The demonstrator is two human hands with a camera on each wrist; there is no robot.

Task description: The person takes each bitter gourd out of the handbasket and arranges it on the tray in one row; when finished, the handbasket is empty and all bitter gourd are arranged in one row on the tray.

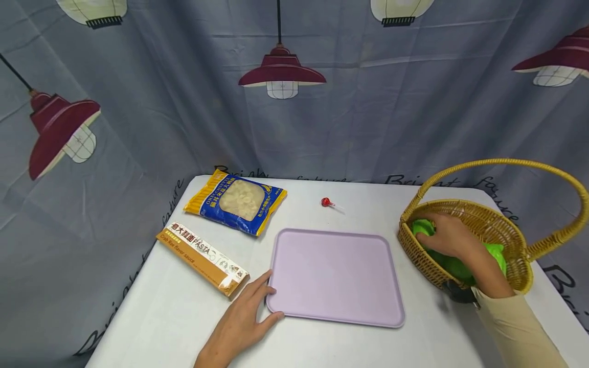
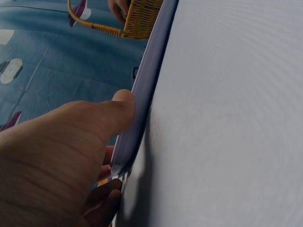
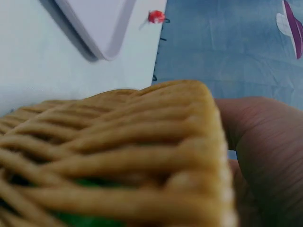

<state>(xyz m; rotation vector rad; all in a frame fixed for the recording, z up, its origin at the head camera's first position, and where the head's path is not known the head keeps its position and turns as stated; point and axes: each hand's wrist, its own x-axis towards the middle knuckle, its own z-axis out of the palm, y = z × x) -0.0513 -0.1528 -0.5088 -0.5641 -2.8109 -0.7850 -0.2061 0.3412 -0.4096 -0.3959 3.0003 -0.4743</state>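
My left hand (image 1: 244, 319) rests at the near left corner of a pale purple tray (image 1: 336, 278), its fingers fairly straight along the left edge and its thumb at the near edge. In the left wrist view the thumb (image 2: 124, 106) touches the tray's side. Over on the right, my right hand (image 1: 444, 235) reaches inside a wicker basket (image 1: 515, 240) with a tall handle. Thumb and fingers curve around a bright green object (image 1: 422, 227) at the basket's left end. Woven wicker (image 3: 118, 151) hides most of those fingers in the right wrist view.
More green items (image 1: 497, 253) lie in the basket. A red lollipop (image 1: 326, 202) is behind the tray. To the left are a blue and yellow pasta bag (image 1: 241, 199) and an orange and white pasta box (image 1: 202, 258). A grey curtain (image 1: 322, 128) hangs behind the white table (image 1: 152, 306).
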